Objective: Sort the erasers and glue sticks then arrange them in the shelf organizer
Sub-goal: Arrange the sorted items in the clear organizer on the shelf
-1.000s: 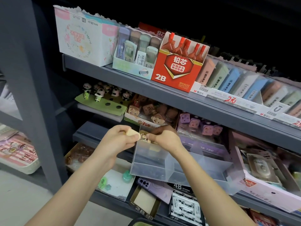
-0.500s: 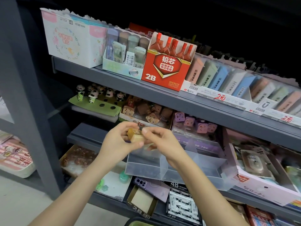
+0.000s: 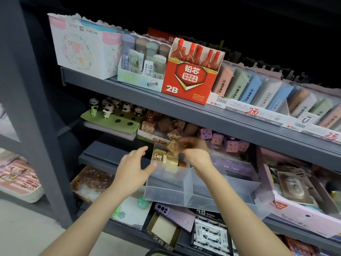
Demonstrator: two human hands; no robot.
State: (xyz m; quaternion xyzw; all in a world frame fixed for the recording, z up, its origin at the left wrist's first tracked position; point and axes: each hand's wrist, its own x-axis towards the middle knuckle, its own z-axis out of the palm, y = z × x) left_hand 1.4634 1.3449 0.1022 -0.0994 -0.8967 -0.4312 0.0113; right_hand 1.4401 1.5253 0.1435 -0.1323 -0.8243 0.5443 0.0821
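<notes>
Brown eraser [image 3: 174, 145]: a small tan-brown block in glossy clear wrap with a printed face on one side, slightly blurred. It is held above the back of the organizer's left compartment.
Right hand [image 3: 195, 151]: fingers curled, pinching the brown eraser between thumb and fingertips.
Left hand [image 3: 133, 171]: fingers spread and relaxed, holding nothing, with the thumb at the organizer's left wall. Whether it touches cannot be told.
Shelf organizer [image 3: 166, 193]: a translucent plastic box split by a divider, resting on stock on the lower shelf.
Sorted erasers [image 3: 167, 158]: a few cream and brown pieces bunched at the back of the left compartment.
Brown eraser display [image 3: 162, 125]: on the middle shelf, just behind the hands.
Red 2B box [image 3: 188, 84]: on the upper shelf.
</notes>
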